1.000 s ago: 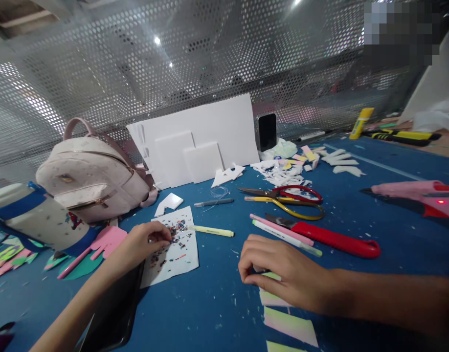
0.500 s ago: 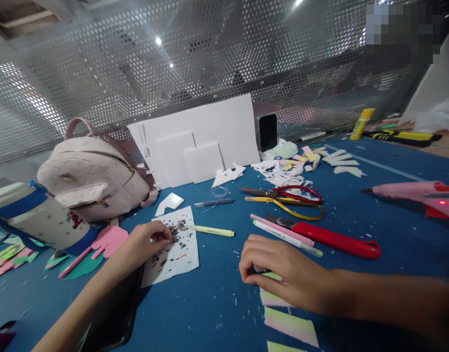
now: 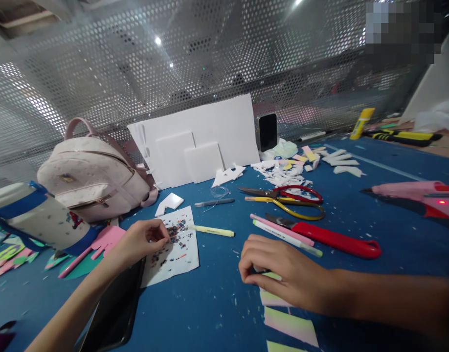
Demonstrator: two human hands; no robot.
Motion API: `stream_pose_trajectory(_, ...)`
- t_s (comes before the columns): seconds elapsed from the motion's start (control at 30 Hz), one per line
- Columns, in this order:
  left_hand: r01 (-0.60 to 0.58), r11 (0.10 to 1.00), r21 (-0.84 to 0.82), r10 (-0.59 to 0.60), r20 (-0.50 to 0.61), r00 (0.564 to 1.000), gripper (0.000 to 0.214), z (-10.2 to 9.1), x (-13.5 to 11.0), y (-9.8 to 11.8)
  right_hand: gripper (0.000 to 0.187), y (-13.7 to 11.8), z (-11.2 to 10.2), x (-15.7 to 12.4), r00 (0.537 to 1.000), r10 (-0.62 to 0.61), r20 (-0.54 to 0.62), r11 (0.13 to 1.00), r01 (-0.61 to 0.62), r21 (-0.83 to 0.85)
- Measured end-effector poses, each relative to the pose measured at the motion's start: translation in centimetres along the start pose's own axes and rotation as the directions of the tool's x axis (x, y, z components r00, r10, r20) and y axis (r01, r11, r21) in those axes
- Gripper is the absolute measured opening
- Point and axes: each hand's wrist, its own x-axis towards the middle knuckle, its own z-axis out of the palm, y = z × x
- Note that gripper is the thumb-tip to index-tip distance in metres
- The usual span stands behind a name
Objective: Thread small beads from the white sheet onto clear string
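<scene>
My left hand is at the left edge of a white sheet of paper, thumb and fingertips pinched together. What the pinch holds, if anything, is too small to make out. Small dark and coloured bits lie scattered over that sheet. The tip of a pale yellow pen touches its right edge. My right hand rests curled on the blue table, over yellow-and-pink strips. Its fingers are bent inward, with a whitish scrap partly showing beneath them; whether they grip it is hidden.
Scissors, a red-handled cutter and pens lie beyond my right hand. A pink glue gun is at the right. White boards stand at the back. A backpack, tumbler and black tablet-like slab are left.
My left hand has shifted slightly left and back across the paper, still pinched. My right hand has not visibly moved.
</scene>
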Motion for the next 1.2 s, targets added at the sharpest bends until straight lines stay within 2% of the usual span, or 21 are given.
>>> stream_pose_trajectory(0.4,0.009,0.99,0.144,-0.002,-0.049,0.999,0.015,0.1,-0.2,0.4,0.011,0.0,0.0,0.0,1.0,-0.009,-0.008,1.0,0.009,0.001)
stream_pose_trajectory(0.8,-0.02,0.981,0.192,0.029,-0.045,0.999,0.015,0.5,-0.1,0.2,0.01,0.1,0.1,0.0,1.0,-0.01,-0.007,1.0,0.01,0.004)
stream_pose_trajectory(1.0,-0.03,0.995,0.096,0.034,-0.042,0.999,0.012,0.7,-0.2,1.1,0.01,0.1,0.1,-0.1,1.0,-0.014,-0.019,1.0,0.014,0.0)
stream_pose_trajectory(1.2,0.021,0.984,-0.177,-0.036,-0.085,0.996,0.014,0.1,-0.2,1.6,0.011,0.0,0.1,-0.1,1.0,-0.011,-0.021,1.0,0.011,0.009)
